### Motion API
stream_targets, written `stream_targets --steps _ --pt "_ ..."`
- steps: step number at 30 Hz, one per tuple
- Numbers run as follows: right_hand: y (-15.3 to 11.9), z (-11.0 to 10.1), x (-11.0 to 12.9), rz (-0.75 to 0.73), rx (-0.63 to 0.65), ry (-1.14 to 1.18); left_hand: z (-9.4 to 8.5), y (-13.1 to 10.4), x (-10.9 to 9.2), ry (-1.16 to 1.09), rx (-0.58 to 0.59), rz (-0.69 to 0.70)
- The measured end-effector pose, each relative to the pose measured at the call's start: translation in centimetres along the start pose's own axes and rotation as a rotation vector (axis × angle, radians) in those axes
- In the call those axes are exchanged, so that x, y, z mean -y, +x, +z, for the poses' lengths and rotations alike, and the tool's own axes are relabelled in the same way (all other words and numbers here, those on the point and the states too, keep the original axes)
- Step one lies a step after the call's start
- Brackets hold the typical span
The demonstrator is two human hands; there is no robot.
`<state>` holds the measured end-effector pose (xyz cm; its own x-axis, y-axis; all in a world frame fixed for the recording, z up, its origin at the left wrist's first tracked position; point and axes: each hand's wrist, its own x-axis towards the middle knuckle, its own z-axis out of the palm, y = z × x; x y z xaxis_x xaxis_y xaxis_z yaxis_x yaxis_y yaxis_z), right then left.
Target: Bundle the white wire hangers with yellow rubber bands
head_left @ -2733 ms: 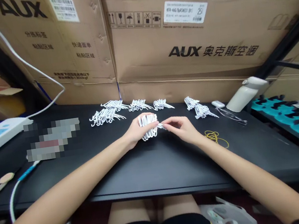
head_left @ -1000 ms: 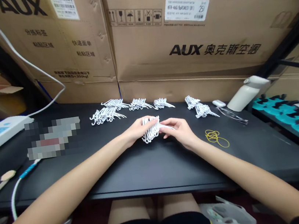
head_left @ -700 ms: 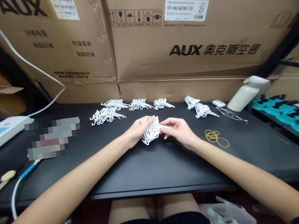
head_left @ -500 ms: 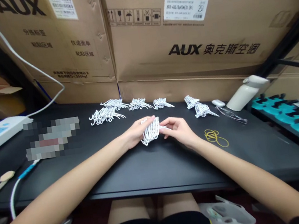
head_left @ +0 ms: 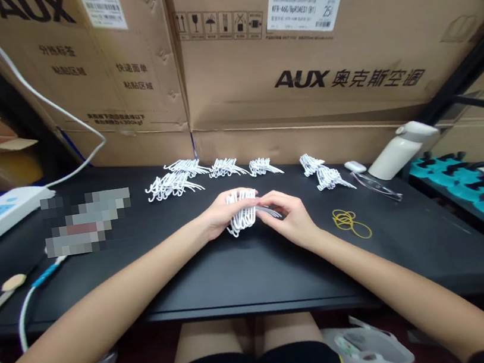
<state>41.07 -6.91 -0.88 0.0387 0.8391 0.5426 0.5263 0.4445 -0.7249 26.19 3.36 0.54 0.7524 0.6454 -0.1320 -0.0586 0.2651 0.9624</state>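
Observation:
A bundle of white wire hooks (head_left: 242,222) is held above the black table in front of me. My left hand (head_left: 222,213) is closed around its left side, the thumb lying across the hooks. At the bundle's right end, the fingers of my right hand (head_left: 289,214) are closed on the straight wire tips. Farther back lie more bunches of white hooks: a larger pile (head_left: 171,185), a bunch (head_left: 225,167) beside it, a small bunch (head_left: 263,166), and two overlapping ones (head_left: 330,178) to the right.
A tangle of yellow rubber bands (head_left: 350,223) lies right of my hands. Behind it are glasses (head_left: 378,187) and a tilted white bottle (head_left: 402,150). A power strip (head_left: 1,216) sits at left. Large cardboard boxes (head_left: 303,101) wall off the back; turquoise parts (head_left: 463,186) are at far right.
My left thumb has moved rightward across the bundle. My right fingers have closed in around the wire tips. The camera view has shifted slightly.

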Motion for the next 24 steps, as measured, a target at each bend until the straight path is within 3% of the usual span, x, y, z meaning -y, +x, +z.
stream_targets --steps 11,18,24 --pt "-0.08 0.46 0.28 -0.139 -0.041 -0.132 0.54 0.02 0.36 -0.121 -0.075 -0.036" --pt "-0.09 0.34 0.77 -0.075 -0.040 -0.032 0.62 -0.23 0.09 -0.090 -0.010 -0.007" --pt "0.09 0.32 0.72 -0.078 -0.069 -0.034 0.66 -0.13 0.29 -0.079 -0.023 0.060"
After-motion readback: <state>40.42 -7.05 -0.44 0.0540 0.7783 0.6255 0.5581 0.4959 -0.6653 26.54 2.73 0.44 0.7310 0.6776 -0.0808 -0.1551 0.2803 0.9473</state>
